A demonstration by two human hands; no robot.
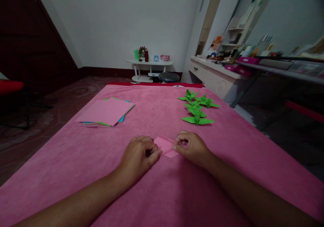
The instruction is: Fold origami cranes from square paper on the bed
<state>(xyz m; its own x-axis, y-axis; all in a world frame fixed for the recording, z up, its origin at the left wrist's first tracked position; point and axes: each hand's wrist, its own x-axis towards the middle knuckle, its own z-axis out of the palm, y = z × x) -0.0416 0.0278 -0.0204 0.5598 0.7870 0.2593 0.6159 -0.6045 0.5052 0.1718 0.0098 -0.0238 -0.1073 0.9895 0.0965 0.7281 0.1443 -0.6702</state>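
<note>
A small folded piece of pink paper (165, 146) lies on the pink cloth (152, 193) in front of me. My left hand (140, 151) pinches its left corner between thumb and curled fingers. At the paper's right side, my right hand (191, 147) has thumb and forefinger closed on the edge. Creases run across the paper's surface; its outer corners are partly hidden by my fingers. Beyond my right hand sit several green folded paper cranes (196, 119), grouped close together with their wings spread.
To the left lies a loose stack of coloured paper sheets (107, 111), a pink one on top. Past the table's far edge stands a low white shelf table (150, 62). A white cabinet (217, 73) with cluttered items is on the right; a red seat (11, 85) is at left.
</note>
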